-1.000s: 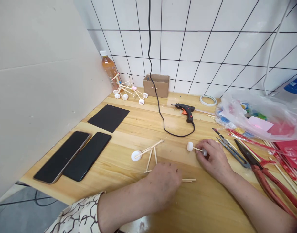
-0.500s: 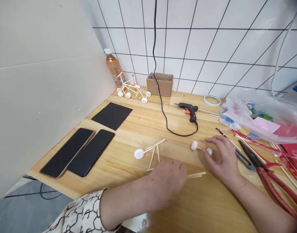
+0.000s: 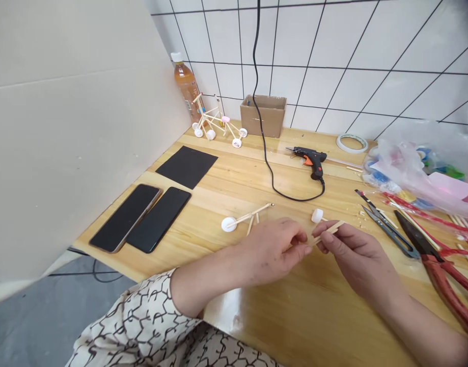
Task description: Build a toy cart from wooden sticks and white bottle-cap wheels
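White tiles with dark grout back a pale wooden table (image 3: 256, 316), with a plain board standing along its left edge. Both hands meet just above the tabletop near its middle: the left hand (image 3: 274, 252) and the right hand (image 3: 356, 255) pinch opposite ends of what looks like a pair of thin wooden sticks (image 3: 327, 230), fingertips closed narrowly on them. Just behind the sticks lies a small axle with white wheels (image 3: 318, 216), and to the left, near the left hand, a half-built stick frame with one white wheel (image 3: 243, 220). Farther back sit a black glue gun (image 3: 310, 159) with its cord, a cardboard box (image 3: 262, 116), a finished stick model (image 3: 218, 125) and a bottle (image 3: 186, 86). Two phones (image 3: 142, 216) and a black sheet (image 3: 187, 165) lie at left; scissors (image 3: 386, 229), red-handled pliers (image 3: 436, 260) and a plastic bag (image 3: 420, 173) at right
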The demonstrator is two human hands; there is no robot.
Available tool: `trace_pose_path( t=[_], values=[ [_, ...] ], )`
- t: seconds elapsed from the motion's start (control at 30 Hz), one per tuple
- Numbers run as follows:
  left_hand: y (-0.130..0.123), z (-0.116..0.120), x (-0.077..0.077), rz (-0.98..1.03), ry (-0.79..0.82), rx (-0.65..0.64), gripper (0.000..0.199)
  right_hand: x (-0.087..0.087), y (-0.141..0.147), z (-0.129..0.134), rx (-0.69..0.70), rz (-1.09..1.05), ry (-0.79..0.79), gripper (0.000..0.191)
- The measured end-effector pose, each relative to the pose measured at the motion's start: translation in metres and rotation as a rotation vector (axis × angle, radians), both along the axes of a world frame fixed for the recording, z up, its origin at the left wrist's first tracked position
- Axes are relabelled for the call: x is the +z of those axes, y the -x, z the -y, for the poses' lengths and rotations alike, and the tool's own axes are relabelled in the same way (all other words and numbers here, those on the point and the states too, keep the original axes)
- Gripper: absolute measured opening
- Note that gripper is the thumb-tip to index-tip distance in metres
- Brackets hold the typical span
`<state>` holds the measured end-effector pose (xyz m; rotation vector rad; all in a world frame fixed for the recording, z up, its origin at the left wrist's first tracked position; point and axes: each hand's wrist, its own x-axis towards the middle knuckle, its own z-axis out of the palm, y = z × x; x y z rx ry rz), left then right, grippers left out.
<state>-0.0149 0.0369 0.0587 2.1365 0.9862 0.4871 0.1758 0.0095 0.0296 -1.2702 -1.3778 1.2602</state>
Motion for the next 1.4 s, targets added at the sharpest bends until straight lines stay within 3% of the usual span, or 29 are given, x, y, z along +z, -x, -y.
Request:
trace_pose_path(
  t=[0.17,0.3,0.43,0.6,0.77,1.17,1.4],
  values=[
    [0.021,-0.018,0.010,-0.006,-0.183,0.237,0.021,-0.005,-0.005,-0.004,-0.009,0.074,-0.008,0.017],
    [0.039,-0.030,0.014,-0.181,-0.261,0.299,0.026,-0.007,-0.001,-0.003,0.102,0.211,0.036,0.025],
    [0.046,-0.035,0.015,-0.353,-0.231,0.278,0.038,-0.010,0.003,-0.003,0.197,0.266,0.065,0.029],
    [0.049,-0.039,0.013,-0.496,-0.187,0.199,0.037,-0.012,0.004,-0.005,0.239,0.352,0.013,0.031],
    [0.050,-0.041,0.010,-0.522,-0.172,0.189,0.032,-0.015,0.005,-0.005,0.312,0.408,-0.028,0.029],
    [0.044,-0.039,0.013,-0.566,-0.117,0.165,0.020,-0.017,0.002,-0.005,0.336,0.427,-0.040,0.030],
    [0.045,-0.039,0.012,-0.557,-0.168,0.182,0.018,-0.018,0.001,-0.006,0.344,0.440,-0.031,0.032]
  ],
)
